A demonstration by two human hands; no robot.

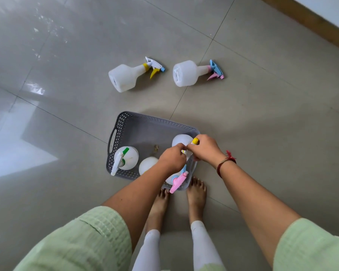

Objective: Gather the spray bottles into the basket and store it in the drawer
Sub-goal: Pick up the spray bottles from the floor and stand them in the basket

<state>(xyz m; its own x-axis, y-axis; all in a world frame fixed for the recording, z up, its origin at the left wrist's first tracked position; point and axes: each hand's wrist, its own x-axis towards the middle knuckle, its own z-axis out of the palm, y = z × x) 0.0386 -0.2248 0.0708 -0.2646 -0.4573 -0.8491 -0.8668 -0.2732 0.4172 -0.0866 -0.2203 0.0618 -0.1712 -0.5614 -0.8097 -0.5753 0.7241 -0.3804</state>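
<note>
- A grey basket is set on the tiled floor, just in front of two bare feet.
- Both hands are brought together over the right side of the basket.
- The left hand is closed on the head of a white bottle standing in the basket; the right hand is closed on the same head, where a yellow part is seen at the fingers.
- Three more bottles are held in the basket: one with a green and white sprayer at the left, a white one partly hidden beside the left wrist, and one with a pink trigger under the left forearm.
- Two bottles are left lying on their sides beyond the basket, well apart from the hands: one with a yellow trigger, one with a pink and blue sprayer.
</note>
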